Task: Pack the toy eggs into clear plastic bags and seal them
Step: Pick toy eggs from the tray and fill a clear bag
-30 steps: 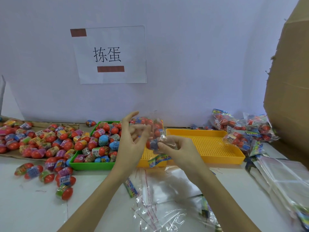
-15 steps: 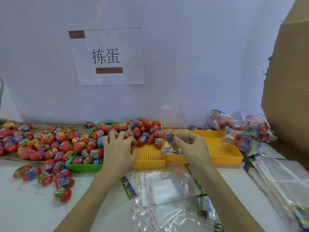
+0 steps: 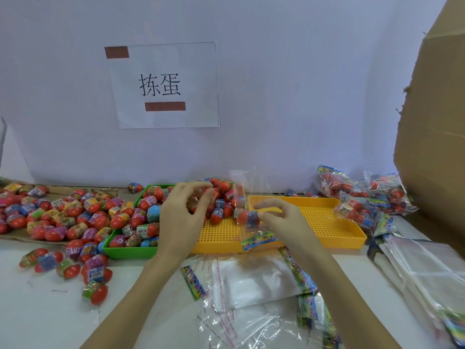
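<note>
The left hand [image 3: 183, 212] has lifted off the egg pile since half a second ago, and its fingers now curl loosely over the eggs with nothing in them — I cannot tell if a fingertip touches one. The right hand [image 3: 281, 217] pinches a clear plastic bag [image 3: 251, 222] with a bright printed strip; one red and blue toy egg [image 3: 247, 217] sits inside, over the yellow plastic tray with small holes [image 3: 327, 222]. More red toy eggs [image 3: 221, 200] lie heaped on the tray's far left part. A green tray [image 3: 128, 251] of eggs stands to the left. Filled bags [image 3: 362, 197] lie far right — flat empty bags [image 3: 251, 280] lie near on the white desk [image 3: 37, 311].
</note>
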Tool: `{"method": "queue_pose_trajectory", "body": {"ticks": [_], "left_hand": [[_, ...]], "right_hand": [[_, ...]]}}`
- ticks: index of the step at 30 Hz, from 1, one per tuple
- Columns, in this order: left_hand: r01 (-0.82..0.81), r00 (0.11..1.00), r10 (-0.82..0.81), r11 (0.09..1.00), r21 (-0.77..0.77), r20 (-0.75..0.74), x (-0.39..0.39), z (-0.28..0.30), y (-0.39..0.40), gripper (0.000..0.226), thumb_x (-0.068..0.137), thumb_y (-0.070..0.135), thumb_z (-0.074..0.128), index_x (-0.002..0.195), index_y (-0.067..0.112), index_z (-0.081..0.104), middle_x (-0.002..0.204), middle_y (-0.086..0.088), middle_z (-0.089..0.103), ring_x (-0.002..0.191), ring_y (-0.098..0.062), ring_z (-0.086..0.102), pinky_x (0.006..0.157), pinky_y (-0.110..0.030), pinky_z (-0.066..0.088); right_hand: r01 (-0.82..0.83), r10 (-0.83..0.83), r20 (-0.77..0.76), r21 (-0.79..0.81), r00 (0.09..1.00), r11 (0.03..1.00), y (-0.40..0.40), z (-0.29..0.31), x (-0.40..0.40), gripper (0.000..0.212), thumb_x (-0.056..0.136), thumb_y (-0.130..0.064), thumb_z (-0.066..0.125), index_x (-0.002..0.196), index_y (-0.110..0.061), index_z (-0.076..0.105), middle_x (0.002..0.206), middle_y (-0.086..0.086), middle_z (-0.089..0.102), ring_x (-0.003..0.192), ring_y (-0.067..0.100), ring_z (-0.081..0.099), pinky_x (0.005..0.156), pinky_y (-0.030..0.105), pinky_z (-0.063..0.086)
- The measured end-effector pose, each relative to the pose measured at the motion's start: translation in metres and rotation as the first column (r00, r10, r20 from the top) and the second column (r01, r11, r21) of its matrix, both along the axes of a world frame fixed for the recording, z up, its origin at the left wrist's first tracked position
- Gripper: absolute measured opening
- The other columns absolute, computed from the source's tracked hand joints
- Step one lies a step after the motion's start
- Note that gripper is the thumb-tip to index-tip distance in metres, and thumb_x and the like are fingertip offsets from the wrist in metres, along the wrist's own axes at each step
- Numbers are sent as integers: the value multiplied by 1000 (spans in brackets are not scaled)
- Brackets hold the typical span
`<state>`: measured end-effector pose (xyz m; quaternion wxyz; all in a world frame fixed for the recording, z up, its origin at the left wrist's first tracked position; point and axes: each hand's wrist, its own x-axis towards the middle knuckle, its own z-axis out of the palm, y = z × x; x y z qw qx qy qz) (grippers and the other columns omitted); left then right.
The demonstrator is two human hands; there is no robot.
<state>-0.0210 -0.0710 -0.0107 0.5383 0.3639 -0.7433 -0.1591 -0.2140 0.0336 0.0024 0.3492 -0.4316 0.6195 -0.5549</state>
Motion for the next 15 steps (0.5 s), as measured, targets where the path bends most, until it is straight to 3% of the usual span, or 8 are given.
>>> {"method": "queue_pose_trajectory", "body": {"ticks": [3, 5, 6, 9, 13, 15], "left_hand": [[173, 928, -132, 981, 89, -347, -2, 15, 12, 20, 105, 38, 59, 118, 29, 71, 104, 7, 77, 90, -17, 77, 78, -31, 64], [203, 892, -159, 977, 61, -422, -3, 23, 20, 24, 106, 39, 56, 122, 26, 69, 105, 10, 77, 83, -24, 78, 68, -34, 61], [210, 884, -168, 976, 49, -435, -4, 26, 23, 25, 107, 39, 55, 124, 25, 68, 105, 11, 76, 78, -24, 76, 63, -34, 59], [190, 903, -172, 982, 7, -393, -10, 25, 28, 24, 108, 34, 54, 126, 23, 64, 109, 13, 75, 69, -2, 67, 59, -11, 49], [169, 933, -143, 984, 51, -331, -15, 19, 29, 21, 108, 31, 53, 127, 26, 59, 113, 25, 67, 87, -6, 69, 68, -19, 53], [146, 943, -120, 987, 63, -310, -16, 16, 28, 17, 110, 27, 51, 126, 26, 54, 109, 33, 62, 82, -3, 66, 66, -21, 52]], "right_hand": [[-87, 90, -121, 24, 989, 996, 1, -1, 3, 16, 103, -7, 58, 111, -16, 68, 91, 6, 81, 82, 26, 78, 78, 48, 60], [-126, 126, -192, 11, 973, 992, 0, -2, 5, 17, 103, -5, 57, 110, -15, 69, 97, 4, 81, 84, 21, 79, 81, 43, 61], [-131, 128, -241, 4, 962, 991, 0, -2, 7, 17, 103, -6, 57, 109, -16, 70, 100, 2, 80, 85, 16, 79, 82, 40, 61], [-149, 134, -349, -18, 927, 989, -1, -5, 9, 17, 104, -10, 58, 107, -22, 70, 108, 0, 78, 89, 13, 77, 81, 37, 62], [-162, 110, -444, -80, 889, 983, -1, -7, 8, 19, 104, -12, 59, 106, -28, 69, 108, -6, 74, 90, 13, 73, 70, 26, 57], [-165, 94, -481, -109, 872, 980, -1, -7, 7, 25, 104, -10, 60, 105, -32, 70, 105, -10, 74, 93, 10, 72, 74, 29, 59]]}}
